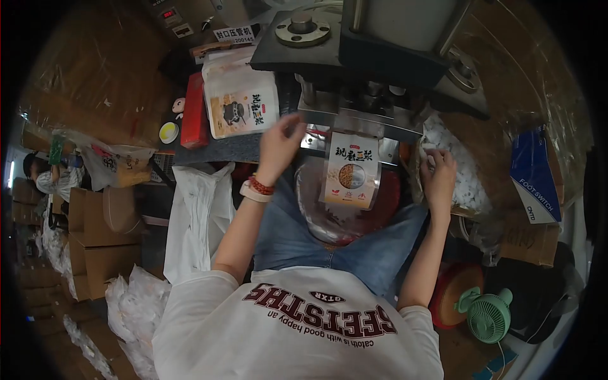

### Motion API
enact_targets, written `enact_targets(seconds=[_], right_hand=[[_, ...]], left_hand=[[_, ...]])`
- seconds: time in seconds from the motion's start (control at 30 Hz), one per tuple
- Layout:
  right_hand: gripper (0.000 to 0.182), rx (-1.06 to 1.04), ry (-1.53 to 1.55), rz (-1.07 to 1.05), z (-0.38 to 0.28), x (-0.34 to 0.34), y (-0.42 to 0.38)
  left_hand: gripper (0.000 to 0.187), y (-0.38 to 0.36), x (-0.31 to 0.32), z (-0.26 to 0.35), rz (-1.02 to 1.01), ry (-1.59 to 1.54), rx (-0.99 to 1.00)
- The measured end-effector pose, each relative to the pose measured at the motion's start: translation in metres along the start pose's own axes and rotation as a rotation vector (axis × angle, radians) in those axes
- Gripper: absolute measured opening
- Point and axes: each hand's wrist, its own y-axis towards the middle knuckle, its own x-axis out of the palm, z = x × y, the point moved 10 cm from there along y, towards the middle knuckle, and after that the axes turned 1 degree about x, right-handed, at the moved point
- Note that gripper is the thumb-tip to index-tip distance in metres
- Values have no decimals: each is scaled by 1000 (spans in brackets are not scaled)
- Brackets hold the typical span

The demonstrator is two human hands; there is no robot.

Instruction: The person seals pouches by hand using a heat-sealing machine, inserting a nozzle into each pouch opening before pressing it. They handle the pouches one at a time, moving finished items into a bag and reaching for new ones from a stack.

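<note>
My left hand (282, 144) is raised beside a stack of printed pouches (240, 104), its fingers loosely bent and apart with nothing seen in them. A single printed pouch (352, 170) with a round picture of beans hangs from the metal front of a press machine (396, 54), between my hands. My right hand (438, 177) is at the near-left edge of a heap of small white pieces (457, 166), with its fingers curled; what they hold, if anything, is hidden. Below the hanging pouch is a round, plastic-covered red container (342, 218) between my knees.
A red box (195, 111) and a small yellow-topped tub (168, 132) are left of the pouch stack. At right are a blue foot switch box (535, 174) and a green fan (489, 316). Cardboard boxes (104, 237) stand at left, where another person (60, 177) is visible.
</note>
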Motion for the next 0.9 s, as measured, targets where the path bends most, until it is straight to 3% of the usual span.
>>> enact_targets(seconds=[0.07,0.1,0.13,0.17,0.2,0.23,0.27,0.3,0.33,0.4,0.47,0.53,0.6,0.67,0.73,0.8,0.83,0.9], right_hand=[[21,-9,30,66,-2,-7,-1],[18,-22,63,137,-4,-14,-1],[18,-23,63,139,-8,-18,-4],[17,224,436,146,13,-20,-11],[16,475,812,149,27,-11,-22],[16,482,813,146,17,-15,-27],[18,422,1166,130,-3,-15,-29],[20,352,1516,115,-25,-17,-31],[23,275,1565,37,-49,-21,-31],[27,199,1588,-120,-90,-20,-37],[27,20,1338,-232,-129,-21,-39],[26,-161,1033,-214,-158,-25,-33],[29,-139,1074,-243,-161,-15,-35],[31,-326,1111,-238,-174,-26,-35],[33,-316,1212,-275,-167,-26,-33],[35,-294,1310,-312,-162,-23,-34],[37,-172,1250,-371,-155,-10,-35],[39,-45,1184,-427,-143,4,-37]], left_hand=[[63,-24,-49,64,467,1170,390],[63,-30,-62,51,467,1169,391],[65,-35,-57,23,251,1058,411],[68,-44,-46,6,42,939,430],[57,-61,-37,18,-79,916,501],[56,-71,-36,13,-98,882,543],[58,-80,-35,8,-119,846,580],[54,-89,-43,27,-7,794,615],[54,-93,-41,34,-15,790,615],[39,-81,-57,19,14,270,207],[33,-85,-49,47,52,121,266],[37,-102,-40,86,73,72,515],[38,-114,-33,118,41,150,616],[38,-123,-23,138,-49,195,708],[38,-124,-17,143,-109,106,701],[27,-119,2,129,-252,-140,537],[27,-116,11,123,-258,-144,537],[15,-101,57,63,-438,-236,108]])
